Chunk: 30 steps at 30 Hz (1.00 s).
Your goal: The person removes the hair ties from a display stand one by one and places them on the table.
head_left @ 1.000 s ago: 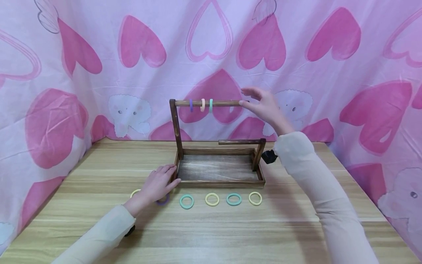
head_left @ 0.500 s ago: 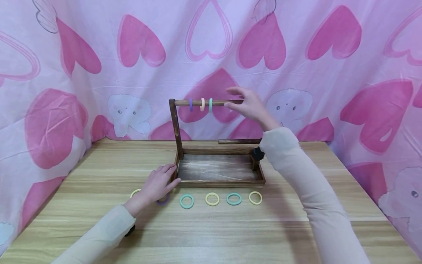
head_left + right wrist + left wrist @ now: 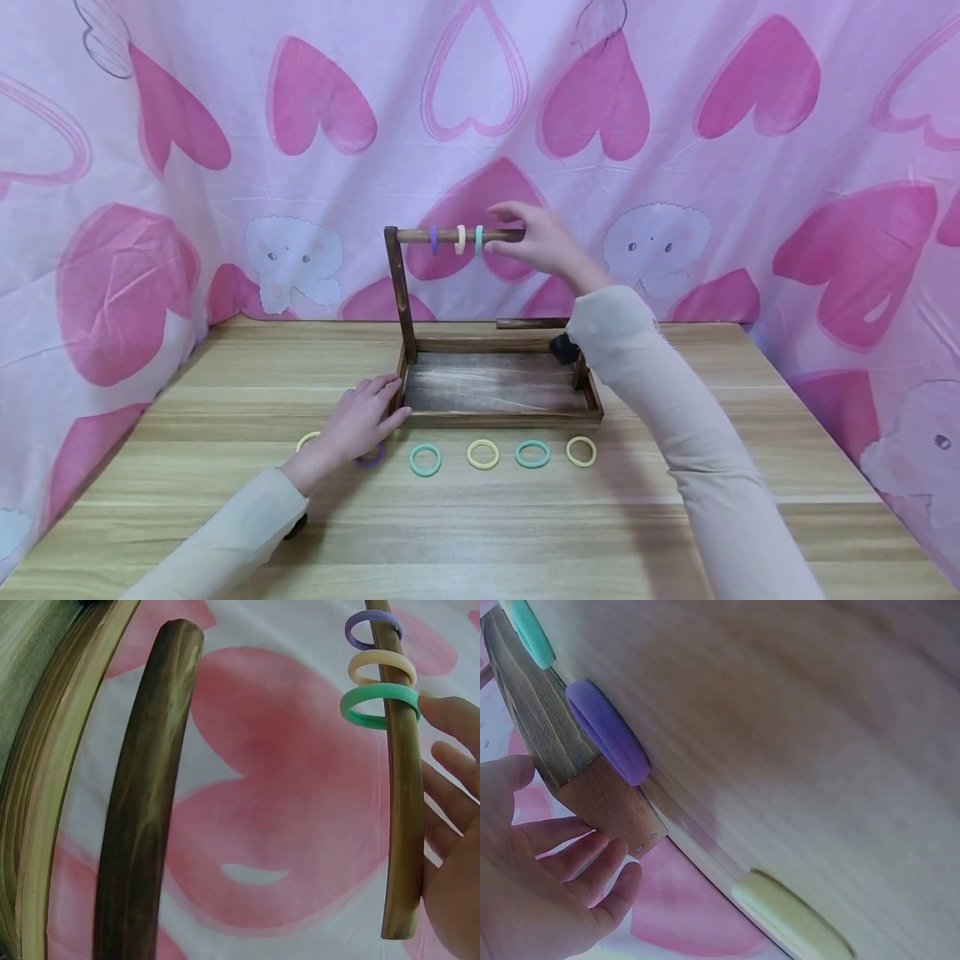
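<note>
A dark wooden rack (image 3: 495, 419) with a tray base stands on the table, its upper rod (image 3: 405, 825) carrying a purple hair tie (image 3: 433, 240), a peach hair tie (image 3: 461, 239) and a mint green hair tie (image 3: 364, 705). My right hand (image 3: 543, 242) is at the upper rod, fingers spread around it; the thumb tip touches the green hair tie in the right wrist view. My left hand (image 3: 360, 421) rests on the tray's front left corner, its fingers at the left wall and its thumb at the front.
Before the rack lie a green ring (image 3: 425, 460), a yellow ring (image 3: 483, 454), another green ring (image 3: 532, 454) and another yellow ring (image 3: 581, 452). A purple ring (image 3: 607, 731) and a cream ring (image 3: 795, 919) lie by the left hand. A lower rod (image 3: 146, 787) juts from the rack's right post.
My right hand has moved left along the upper rod, from its free right end up to the green hair tie. The left hand has stayed on the tray corner.
</note>
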Motion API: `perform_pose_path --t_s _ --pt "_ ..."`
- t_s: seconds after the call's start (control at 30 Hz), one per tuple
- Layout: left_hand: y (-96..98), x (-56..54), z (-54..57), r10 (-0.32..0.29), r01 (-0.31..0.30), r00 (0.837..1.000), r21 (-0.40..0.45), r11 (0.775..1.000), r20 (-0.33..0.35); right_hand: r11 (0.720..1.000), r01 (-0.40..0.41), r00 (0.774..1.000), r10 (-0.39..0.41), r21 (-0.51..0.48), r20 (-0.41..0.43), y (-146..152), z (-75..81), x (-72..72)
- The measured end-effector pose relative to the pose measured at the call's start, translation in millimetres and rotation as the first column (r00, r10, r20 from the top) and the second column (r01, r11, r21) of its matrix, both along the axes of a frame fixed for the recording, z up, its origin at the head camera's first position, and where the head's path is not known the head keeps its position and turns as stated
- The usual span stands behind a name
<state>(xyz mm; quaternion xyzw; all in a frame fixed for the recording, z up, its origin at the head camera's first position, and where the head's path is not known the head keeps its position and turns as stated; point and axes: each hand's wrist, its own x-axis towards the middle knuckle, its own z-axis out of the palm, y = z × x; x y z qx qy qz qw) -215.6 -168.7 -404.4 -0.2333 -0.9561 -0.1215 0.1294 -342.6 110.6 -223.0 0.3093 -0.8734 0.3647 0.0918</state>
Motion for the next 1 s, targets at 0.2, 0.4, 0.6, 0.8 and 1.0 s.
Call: perform_pose_path --t_s 0.2,0.4,0.6,0.8,1.0 --pt "0.1 -0.7 -0.8 -0.001 0.001 1.000 -0.002 1.000 -0.006 0.999 -0.023 1.000 0.024 0.036 -0.001 -7 1.6 -0.2" --pt "0.2 -0.9 -1.1 0.003 -0.003 1.000 0.003 1.000 -0.002 0.999 -0.030 0.999 0.030 0.025 0.012 -13 -0.3 -1.1" --pt "0.5 -0.5 -1.0 0.001 -0.001 1.000 0.004 1.000 -0.001 0.999 -0.003 1.000 0.002 0.037 0.030 -16 -2.7 -0.9" --pt "0.4 -0.6 -1.3 0.002 -0.002 1.000 0.011 1.000 0.002 0.989 0.048 0.997 -0.040 0.139 -0.059 -18 -4.1 -2.0" --pt "-0.2 -0.8 -1.8 0.005 -0.006 1.000 0.014 1.000 0.014 0.981 0.086 0.992 -0.069 0.172 -0.103 -20 -5.1 -2.5"
